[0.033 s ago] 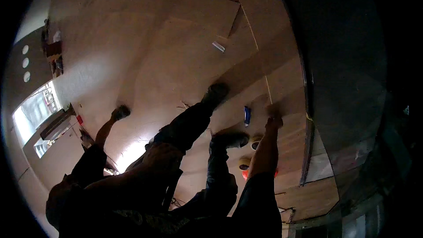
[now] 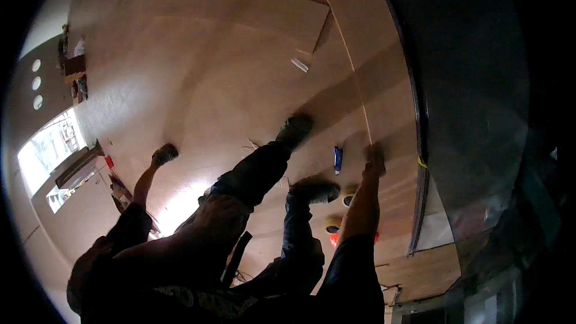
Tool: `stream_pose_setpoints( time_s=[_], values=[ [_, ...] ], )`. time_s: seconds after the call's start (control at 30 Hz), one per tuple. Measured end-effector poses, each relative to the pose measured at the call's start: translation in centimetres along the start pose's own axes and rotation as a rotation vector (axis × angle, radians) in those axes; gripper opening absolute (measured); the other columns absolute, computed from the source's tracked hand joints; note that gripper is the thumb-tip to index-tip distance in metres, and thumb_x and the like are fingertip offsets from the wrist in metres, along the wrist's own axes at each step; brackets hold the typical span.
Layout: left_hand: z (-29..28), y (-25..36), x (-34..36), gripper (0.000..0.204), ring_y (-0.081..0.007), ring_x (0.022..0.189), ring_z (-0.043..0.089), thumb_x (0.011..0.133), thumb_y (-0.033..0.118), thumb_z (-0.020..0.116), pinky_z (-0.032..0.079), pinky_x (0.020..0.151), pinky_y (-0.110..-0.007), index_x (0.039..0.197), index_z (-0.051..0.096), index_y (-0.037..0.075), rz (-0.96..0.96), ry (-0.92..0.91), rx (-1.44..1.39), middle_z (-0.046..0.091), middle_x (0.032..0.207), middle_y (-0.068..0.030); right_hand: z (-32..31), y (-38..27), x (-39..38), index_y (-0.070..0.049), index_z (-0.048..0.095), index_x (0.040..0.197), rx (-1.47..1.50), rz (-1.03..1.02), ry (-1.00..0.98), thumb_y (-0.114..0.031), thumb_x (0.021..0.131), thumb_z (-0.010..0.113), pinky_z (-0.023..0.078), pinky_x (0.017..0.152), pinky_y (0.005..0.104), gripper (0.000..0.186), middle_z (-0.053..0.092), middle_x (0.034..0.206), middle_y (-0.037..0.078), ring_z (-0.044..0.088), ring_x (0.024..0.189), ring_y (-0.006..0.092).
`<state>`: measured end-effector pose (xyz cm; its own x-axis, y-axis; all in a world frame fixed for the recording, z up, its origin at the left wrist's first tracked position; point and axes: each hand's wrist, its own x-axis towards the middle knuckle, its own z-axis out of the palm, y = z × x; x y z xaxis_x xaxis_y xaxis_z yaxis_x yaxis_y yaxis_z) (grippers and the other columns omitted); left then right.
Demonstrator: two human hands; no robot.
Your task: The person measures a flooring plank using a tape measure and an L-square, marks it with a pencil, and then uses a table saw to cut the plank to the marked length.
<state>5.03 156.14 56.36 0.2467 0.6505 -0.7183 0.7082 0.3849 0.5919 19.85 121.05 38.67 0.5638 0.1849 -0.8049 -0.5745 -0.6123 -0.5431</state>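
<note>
Both hands press flat on the floor boards [image 2: 240,84]: the left hand [image 2: 164,155] far left, the right hand [image 2: 375,159] on the seam [image 2: 354,84], just beside a blue tool [image 2: 338,159]. Judging by this, the board is being seated; next calls for steady downward pressure along that joint.

Bare brown board floor [image 2: 228,84], bright window [image 2: 45,150] left, dark wall [image 2: 474,84] right

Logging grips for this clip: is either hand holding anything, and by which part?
Nothing is held. The left hand and right hand both press on the brown floor sheet; a blue tool lies untouched beside the right.
</note>
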Motion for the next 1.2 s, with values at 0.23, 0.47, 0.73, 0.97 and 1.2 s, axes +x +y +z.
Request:
stream_pose_setpoints(
  time_s=[0.23,0.47,0.73,0.97,1.2],
  values=[
    [-0.5,1.3,0.1,0.042,-0.0345,0.12,0.058,0.1,0.032,0.053,0.046,0.103,-0.044,0.133,0.056,0.006,-0.002,0.01,-0.006,0.063,0.127,-0.0176,0.3,-2.4,-0.3,-0.007,0.069,0.109,0.852,0.169,0.214,-0.015,0.091,0.064,0.042,0.061,0.0227,0.02,0.063,0.089,-0.003,0.057,0.081,0.0098],
    [0.5,2.1,0.4,0.041,-0.0343,0.121,0.058,0.101,0.032,0.052,0.046,0.103,-0.044,0.133,0.056,0.006,0.032,-0.049,0.024,0.062,0.128,-0.0173,0.7,-2.1,-3.5,-0.009,0.066,0.092,0.983,0.321,0.198,-0.014,0.091,0.064,0.044,0.068,0.0264,0.006,0.062,0.087,-0.001,0.054,0.076,0.0121],
    [-14.3,6.1,-22.1,0.041,-0.0341,0.122,0.057,0.101,0.032,0.05,0.045,0.104,-0.044,0.133,0.056,0.006,0.054,-0.28,0.375,0.062,0.129,-0.017,0.6,-14.3,-27.6,-0.011,0.051,0.132,0.847,0.033,-0.11,-0.013,0.094,0.064,0.052,0.096,0.0467,0.04,0.055,0.125,0.009,0.058,0.111,0.0252],
    [-21.2,9.1,-28.1,0.041,-0.0339,0.123,0.057,0.102,0.032,0.049,0.045,0.105,-0.044,0.133,0.056,0.007,0.221,-0.566,0.761,0.062,0.13,-0.0167,-2.5,-32.1,-51.7,-0.004,0.051,0.132,0.578,-0.186,0.017,-0.02,0.091,0.07,0.053,0.092,0.0393,0.048,0.058,0.12,0.008,0.058,0.106,0.0254],
    [-20.5,25.0,-26.2,0.029,-0.0289,0.119,0.059,0.095,0.012,0.064,0.045,0.104,-0.039,0.123,0.064,0.003,0.758,-0.583,0.24,0.063,0.128,-0.014,-7.6,-39.9,-73.6,0.0,0.059,0.125,0.186,-0.186,0.269,-0.032,0.083,0.078,0.049,0.084,0.037,0.057,0.068,0.11,0.014,0.061,0.098,0.0242]
  ],
)
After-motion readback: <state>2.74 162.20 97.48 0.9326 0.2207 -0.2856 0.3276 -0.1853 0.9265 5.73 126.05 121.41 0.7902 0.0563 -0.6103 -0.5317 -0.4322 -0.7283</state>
